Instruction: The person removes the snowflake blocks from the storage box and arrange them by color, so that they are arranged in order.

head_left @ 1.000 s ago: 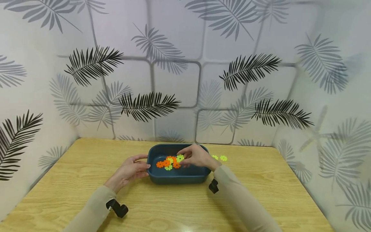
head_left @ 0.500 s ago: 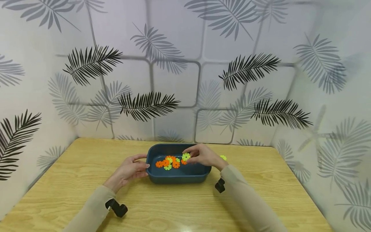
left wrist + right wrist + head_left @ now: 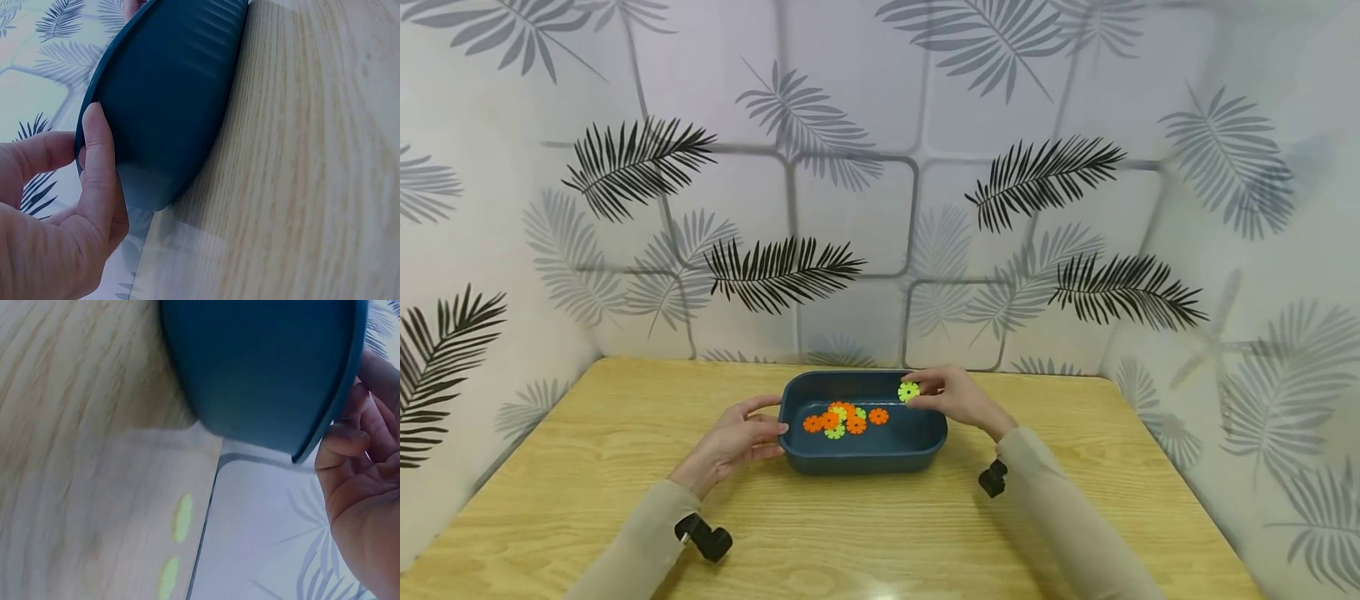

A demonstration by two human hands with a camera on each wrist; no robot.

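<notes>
One tray, dark blue, rounded corners: set on the surface, of pale wood grain; its left rim is held by the left grip. One yellow-green disc, notched edge: pinched narrowly between thumb and fingers of the right grip, held upright over the tray's right end. One orange disc: laid in the tray, left of and lower than the right grip. One cluster of discs, orange and yellow-green, partly overlapped: laid in the tray between both grips, nearer the left grip. Two loose pieces, yellow-green, blurred: laid on the surface outside the tray, near the right grip. Two sleeves, beige: worn behind the grips.
</notes>
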